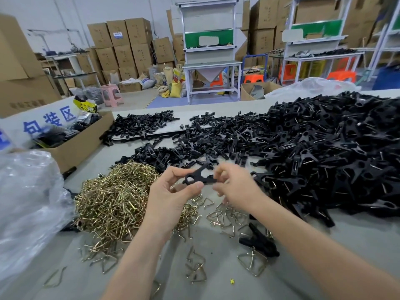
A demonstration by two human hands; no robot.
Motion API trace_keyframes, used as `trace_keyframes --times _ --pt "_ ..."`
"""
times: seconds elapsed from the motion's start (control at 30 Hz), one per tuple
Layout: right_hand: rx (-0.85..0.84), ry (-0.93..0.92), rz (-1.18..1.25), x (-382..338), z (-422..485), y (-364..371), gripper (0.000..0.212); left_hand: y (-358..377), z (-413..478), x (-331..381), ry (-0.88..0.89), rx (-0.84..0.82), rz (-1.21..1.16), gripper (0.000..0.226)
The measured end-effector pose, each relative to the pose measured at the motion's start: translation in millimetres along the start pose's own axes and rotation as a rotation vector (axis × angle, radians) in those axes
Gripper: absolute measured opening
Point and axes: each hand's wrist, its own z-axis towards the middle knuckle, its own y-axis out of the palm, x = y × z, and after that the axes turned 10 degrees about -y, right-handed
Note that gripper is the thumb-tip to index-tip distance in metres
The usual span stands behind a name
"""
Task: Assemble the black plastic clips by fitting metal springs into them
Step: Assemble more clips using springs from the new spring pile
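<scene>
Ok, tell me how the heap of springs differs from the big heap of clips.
Colour: the heap of springs is shiny brass-gold wire; the big heap of clips is black plastic. Size: the springs form a compact mound, while the clips spread far wider across the table. Place: the springs lie by the left hand, the clips beyond the right hand. Both lie loose on the same grey table.

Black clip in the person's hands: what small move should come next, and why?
Probably the right hand should let go and pick one of the loose springs lying on the table just below it. Both hands now hold the black clip, the left hand pinching it, and I can see no metal spring fitted in it yet.
</scene>
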Motion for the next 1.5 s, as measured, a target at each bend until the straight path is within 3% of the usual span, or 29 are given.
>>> trace_keyframes --times 0.07,0.3,0.57,0.83,0.97,1.07,1.17,1.4,1.5 --pt "0.124 -0.020 0.193 1.2 -13.8 -12.2 0.014 2.4 0.3 -1.8 -0.006 -0.013 0.019 0.024" --pt "0.285 -0.050 0.559 11.7 -56.4 -35.1 0.024 23.1 -6.7 -8.0 -0.063 -0.187 0.012 0.024" --pt "0.312 0.084 0.638 13.2 -55.0 -34.7 0.010 28.0 -7.4 -10.5 -0.089 -0.252 0.000 0.029" --pt "0.180 0.226 0.844 10.1 -54.8 -39.7 0.008 29.1 -9.0 -9.7 -0.094 -0.264 -0.062 0.034" --pt "0.160 0.218 0.791 10.4 -55.0 -40.1 0.002 27.5 -9.0 -8.6 -0.093 -0.291 -0.051 0.033" --pt "0.187 0.185 0.711 12.9 -55.7 -39.4 0.014 28.3 -9.8 -7.3 -0.077 -0.294 0.004 0.032" --pt "0.148 0.193 0.696 12.6 -57.0 -37.9 0.008 30.0 -11.2 -7.1 -0.050 -0.286 0.055 0.027" --pt "-0.006 0.301 1.044 13.0 -56.8 -39.5 0.023 31.2 -13.2 -8.5 -0.007 -0.226 0.140 0.028" --pt "-0.064 0.294 1.148 13.3 -59.2 -33.1 0.021 34.9 -15.8 -9.3 0.093 -0.217 0.259 0.028"
